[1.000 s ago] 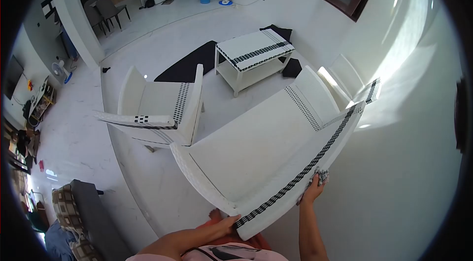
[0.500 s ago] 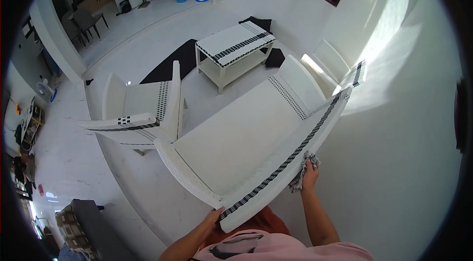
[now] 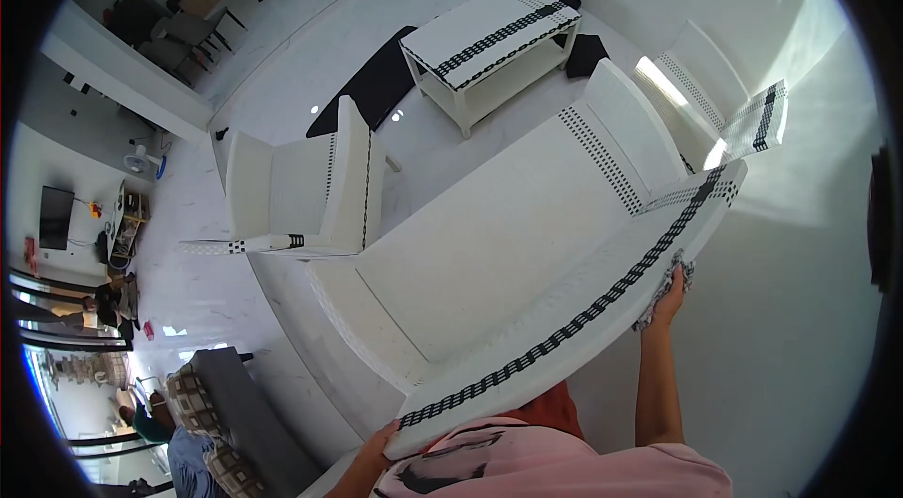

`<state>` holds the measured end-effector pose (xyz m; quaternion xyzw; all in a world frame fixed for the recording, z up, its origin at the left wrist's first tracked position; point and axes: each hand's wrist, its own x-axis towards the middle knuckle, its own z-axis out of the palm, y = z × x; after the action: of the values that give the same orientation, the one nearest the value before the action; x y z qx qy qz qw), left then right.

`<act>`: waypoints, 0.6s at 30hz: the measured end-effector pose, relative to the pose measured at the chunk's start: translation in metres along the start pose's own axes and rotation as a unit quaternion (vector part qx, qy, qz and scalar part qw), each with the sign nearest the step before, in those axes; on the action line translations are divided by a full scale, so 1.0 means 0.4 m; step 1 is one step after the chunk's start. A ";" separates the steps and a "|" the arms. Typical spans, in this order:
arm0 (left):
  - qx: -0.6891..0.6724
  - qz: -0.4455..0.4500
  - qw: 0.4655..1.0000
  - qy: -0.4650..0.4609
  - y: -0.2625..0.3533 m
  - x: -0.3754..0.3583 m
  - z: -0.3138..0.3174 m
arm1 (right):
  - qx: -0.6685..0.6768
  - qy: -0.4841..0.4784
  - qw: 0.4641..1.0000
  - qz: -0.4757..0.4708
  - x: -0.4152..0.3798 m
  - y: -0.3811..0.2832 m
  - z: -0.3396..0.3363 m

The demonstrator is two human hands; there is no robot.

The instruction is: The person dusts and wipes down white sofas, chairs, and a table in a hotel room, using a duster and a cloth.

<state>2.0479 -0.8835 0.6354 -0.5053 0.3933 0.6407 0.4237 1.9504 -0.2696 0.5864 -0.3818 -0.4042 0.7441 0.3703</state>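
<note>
A long white woven bench (image 3: 489,235) with a black patterned band along its backrest stands right in front of me. My left hand (image 3: 380,444) grips the near left end of the backrest, its fingers partly hidden by the edge. On the outer side of the backrest, toward its right end, my right hand (image 3: 670,299) presses a crumpled grey patterned cloth (image 3: 687,272) against the rim. A matching white armchair (image 3: 301,183) is to the left of the bench, and another white chair (image 3: 715,89) is beyond its right end.
Past the bench stands a white table (image 3: 494,28) with a dark mat (image 3: 362,89) and black cushions (image 3: 585,56) around it. A grey sofa (image 3: 249,423) is at the lower left, with a person (image 3: 150,418) near it. A white wall rises on the right.
The view has turned, so the furniture appears shifted. My right hand and the cloth are farther along the backrest toward its right end. My left hand stays at the left end.
</note>
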 end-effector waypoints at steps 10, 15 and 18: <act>0.066 0.104 0.992 0.023 -0.018 -0.002 0.041 | -0.031 0.023 0.999 0.000 0.000 -0.010 0.086; 0.198 0.276 0.940 0.027 -0.104 0.055 0.001 | -0.133 0.030 0.986 -0.091 0.053 0.039 0.092; 0.032 0.163 0.983 0.072 -0.087 0.066 0.030 | -0.170 0.040 0.971 -0.161 0.060 0.058 0.110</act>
<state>2.0732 -0.8568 0.6090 -0.4654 0.5198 0.6506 0.2999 1.8963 -0.2724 0.5762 -0.3984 -0.5661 0.5793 0.4304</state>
